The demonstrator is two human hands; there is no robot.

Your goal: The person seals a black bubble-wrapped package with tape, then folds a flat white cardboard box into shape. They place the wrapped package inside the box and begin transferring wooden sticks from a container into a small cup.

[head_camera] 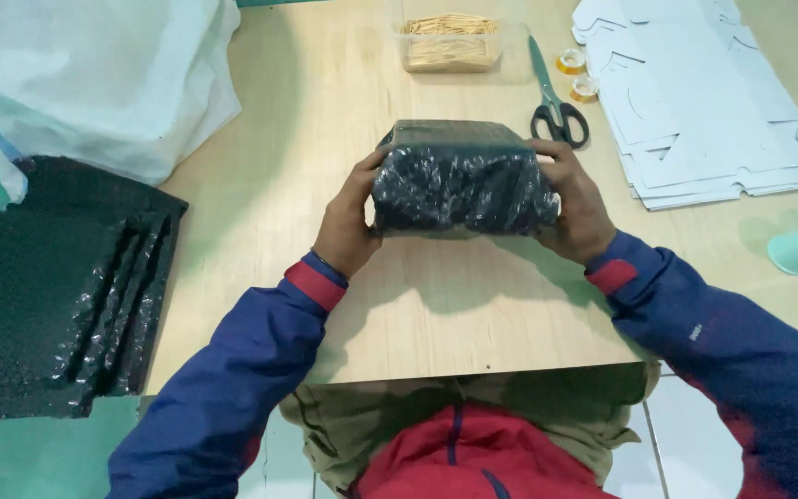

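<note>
Wooden table (pixel 436 314) fills the frame's centre. Black wrap sheets (pixel 48 286) lie stacked at left, white card blanks (pixel 704 102) at upper right. At centre, above the table, a black-wrapped parcel (pixel 459 185) is clasped between the left hand (pixel 348 222) and right hand (pixel 579 208), fingers curled on its ends. Scissors (pixel 554 102) lie just behind it.

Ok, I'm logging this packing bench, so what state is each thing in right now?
Black bubble-wrapped parcel: wrapped, held above the table.
Left hand: gripping the parcel's left end.
Right hand: gripping the parcel's right end.
Scissors: shut, lying flat.
Clear tub: open, holding rubber bands.
Black bubble-wrap sheets: stacked flat.
White card blanks: unfolded, stacked.
Tape rolls: lying flat.
</note>
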